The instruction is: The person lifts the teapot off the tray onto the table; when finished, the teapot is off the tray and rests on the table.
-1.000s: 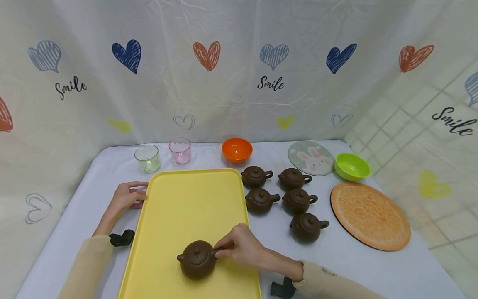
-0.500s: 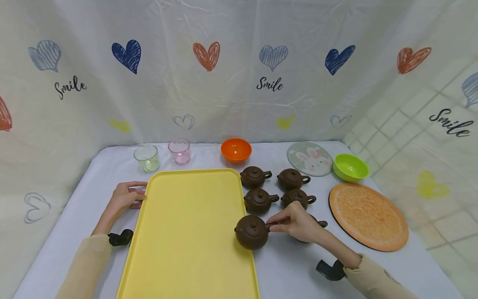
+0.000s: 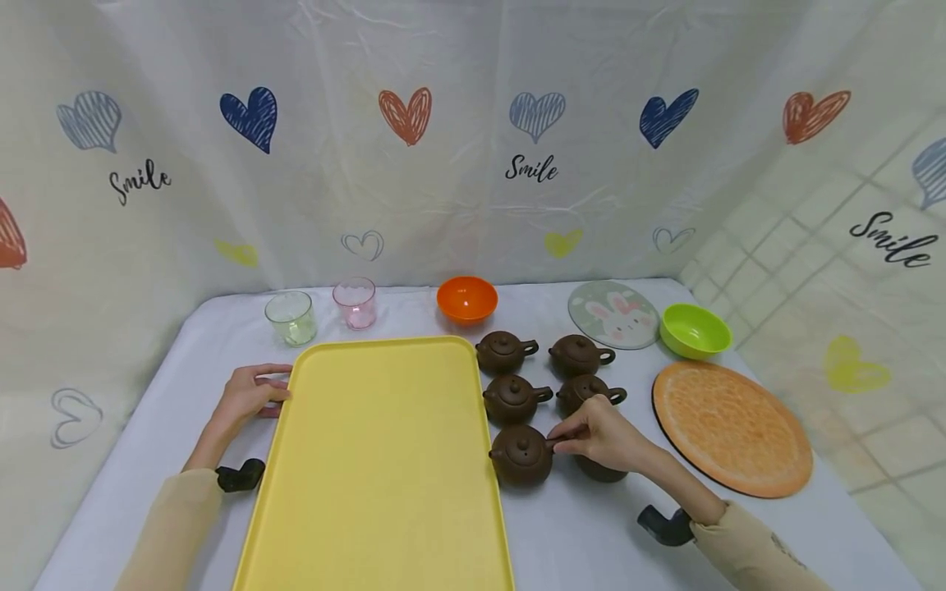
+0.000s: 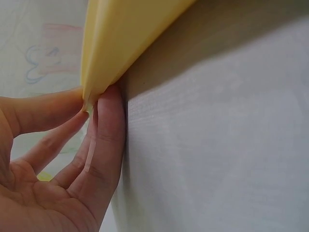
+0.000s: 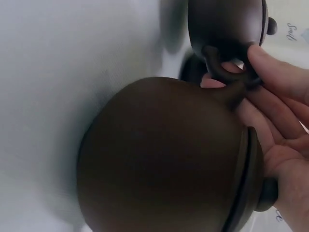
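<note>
A dark brown teapot [image 3: 521,456] stands level beside the right rim of the yellow tray [image 3: 377,460], and my right hand [image 3: 604,435] pinches its handle. In the right wrist view, the held teapot [image 5: 224,26] is at the top, with thumb and fingers at its loop handle. Another brown teapot [image 5: 159,159] fills the foreground there, its spout close to my fingers; in the head view the right hand partly covers it. My left hand [image 3: 246,392] grips the tray's left rim, which runs between thumb and fingers in the left wrist view.
Several matching teapots [image 3: 515,399] stand in two columns right of the tray. Behind are a green glass [image 3: 291,318], a pink glass [image 3: 355,304] and an orange bowl [image 3: 467,300]. Farther right lie a rabbit mat [image 3: 613,314], a lime bowl [image 3: 695,331] and an orange-brown round mat [image 3: 732,428].
My right hand has carried the teapot from the tray's lower middle rightward over the rim, onto the white cloth beside the other teapots. The left hand has kept its place on the tray.
</note>
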A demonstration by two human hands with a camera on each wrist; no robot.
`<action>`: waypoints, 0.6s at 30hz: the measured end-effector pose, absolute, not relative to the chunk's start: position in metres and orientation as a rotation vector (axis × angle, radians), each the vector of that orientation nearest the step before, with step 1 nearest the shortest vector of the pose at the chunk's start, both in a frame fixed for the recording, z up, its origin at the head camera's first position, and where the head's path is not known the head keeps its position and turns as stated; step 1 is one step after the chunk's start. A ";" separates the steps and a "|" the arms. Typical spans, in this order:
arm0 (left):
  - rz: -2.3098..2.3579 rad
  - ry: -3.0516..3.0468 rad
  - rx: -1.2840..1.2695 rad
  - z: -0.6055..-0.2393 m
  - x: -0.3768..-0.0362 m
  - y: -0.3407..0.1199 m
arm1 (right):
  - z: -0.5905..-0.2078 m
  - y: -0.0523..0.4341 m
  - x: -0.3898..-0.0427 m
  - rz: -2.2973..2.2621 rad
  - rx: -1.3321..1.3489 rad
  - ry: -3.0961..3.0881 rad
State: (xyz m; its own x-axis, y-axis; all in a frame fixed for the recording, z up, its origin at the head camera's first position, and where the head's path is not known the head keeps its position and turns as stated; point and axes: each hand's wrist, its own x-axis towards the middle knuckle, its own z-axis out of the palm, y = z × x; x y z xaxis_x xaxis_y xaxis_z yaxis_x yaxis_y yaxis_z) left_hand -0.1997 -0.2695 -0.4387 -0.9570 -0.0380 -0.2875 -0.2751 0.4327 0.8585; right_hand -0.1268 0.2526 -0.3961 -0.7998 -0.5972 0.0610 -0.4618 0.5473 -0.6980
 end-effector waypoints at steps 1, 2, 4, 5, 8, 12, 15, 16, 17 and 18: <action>1.537 2.460 -0.279 -0.439 -0.200 -0.269 | -0.396 0.252 -0.127 -1.075 -0.897 2.593; 1.534 2.461 -0.285 -0.439 -0.199 -0.270 | -0.395 0.252 -0.127 -1.060 -0.895 2.584; 1.528 2.461 -0.294 -0.438 -0.199 -0.270 | -0.393 0.252 -0.127 -1.021 -0.894 2.570; 1.525 2.463 -0.295 -0.438 -0.199 -0.270 | -0.392 0.251 -0.127 -1.001 -0.894 2.564; 1.521 2.464 -0.297 -0.437 -0.200 -0.271 | -0.390 0.250 -0.127 -0.929 -0.915 2.564; 1.526 2.462 -0.300 -0.438 -0.199 -0.271 | -0.388 0.248 -0.128 -0.806 -0.947 2.604; 1.535 2.458 -0.298 -0.439 -0.200 -0.271 | -0.387 0.247 -0.128 -0.750 -0.951 2.617; 1.539 2.455 -0.297 -0.440 -0.200 -0.271 | -0.386 0.247 -0.128 -0.742 -0.956 2.617; 1.539 2.455 -0.294 -0.440 -0.200 -0.271 | -0.386 0.246 -0.128 -0.746 -0.956 2.611; 1.539 2.456 -0.287 -0.440 -0.201 -0.271 | -0.385 0.246 -0.129 -0.752 -0.955 2.609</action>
State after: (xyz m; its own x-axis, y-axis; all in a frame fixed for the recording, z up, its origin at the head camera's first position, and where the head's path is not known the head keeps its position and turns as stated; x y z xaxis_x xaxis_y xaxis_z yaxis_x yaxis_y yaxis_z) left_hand -0.2009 -0.2710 -0.4400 -0.9547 -0.0442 -0.2943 -0.2841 0.4298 0.8571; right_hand -0.1286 0.2460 -0.3850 -0.7494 -0.6589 -0.0655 -0.5228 0.6495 -0.5520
